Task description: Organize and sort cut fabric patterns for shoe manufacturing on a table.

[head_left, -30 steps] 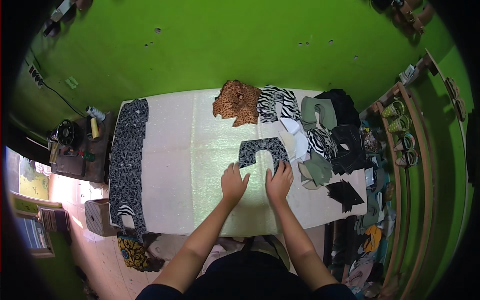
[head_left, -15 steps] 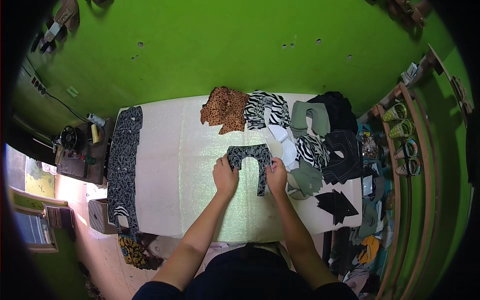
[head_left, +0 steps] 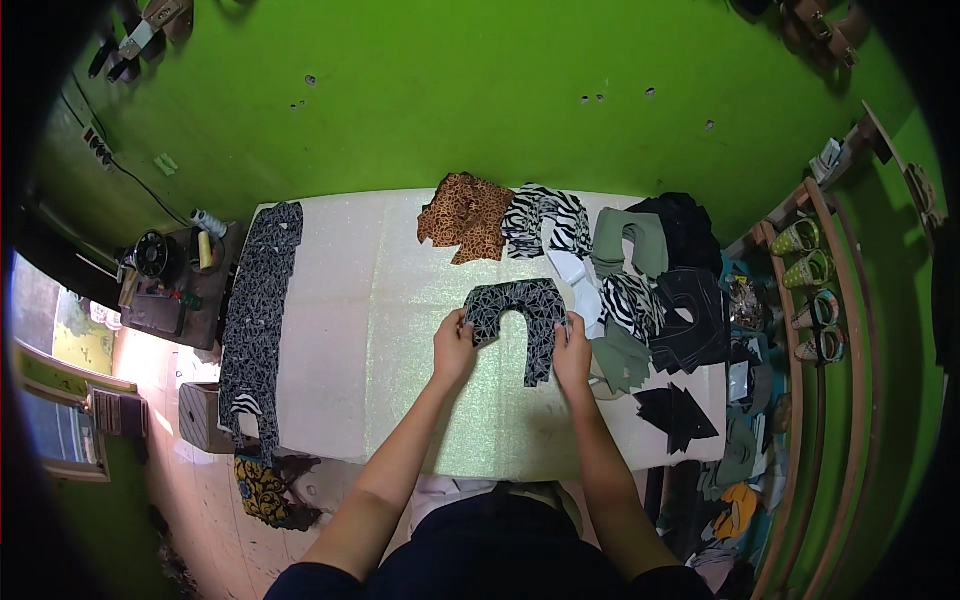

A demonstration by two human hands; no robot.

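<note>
Head view — nearer than the leopard-print pile (head_left: 466, 215), I had left hand (head_left: 455, 347) and right hand (head_left: 572, 352) pinching the U-shaped piece (head_left: 514, 296) by opposite sides — light, even tension seemed best.

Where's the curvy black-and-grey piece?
In the head view, the curvy piece is held between the left hand and right hand, slightly right of middle.

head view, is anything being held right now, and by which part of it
Yes, an arch-shaped black-and-grey patterned piece: the left hand holds its left outer edge, the right hand its right outer edge.
</note>
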